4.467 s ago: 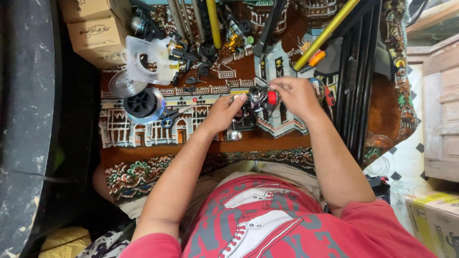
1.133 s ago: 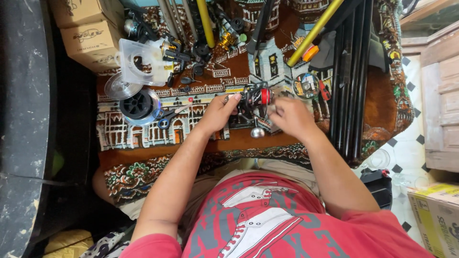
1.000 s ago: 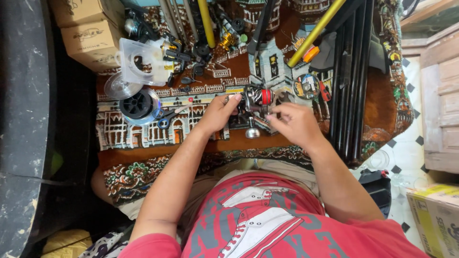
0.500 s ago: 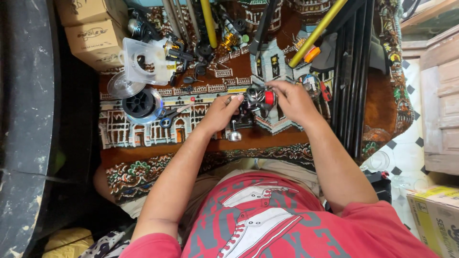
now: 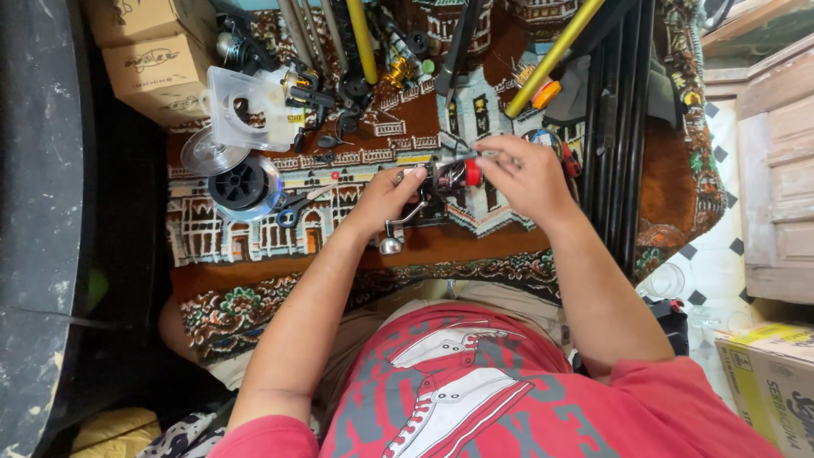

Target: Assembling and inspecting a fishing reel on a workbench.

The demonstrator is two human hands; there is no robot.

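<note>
- Left hand: forearm extended forward, fingers curled shut (thumb side up).
- Right hand: wrist bent inward, fingertips pinched together.

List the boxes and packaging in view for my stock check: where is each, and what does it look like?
Two brown cardboard boxes: stacked at the top left, dark print.
Clear plastic pack: right of the boxes, on the rug, a round hole in it.
Cardboard box: bottom right on the floor, yellow top edge, dark lettering.

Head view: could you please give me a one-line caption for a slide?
Both hands, left and right, hold a fishing reel over a patterned rug strewn with rods and reels.
</note>
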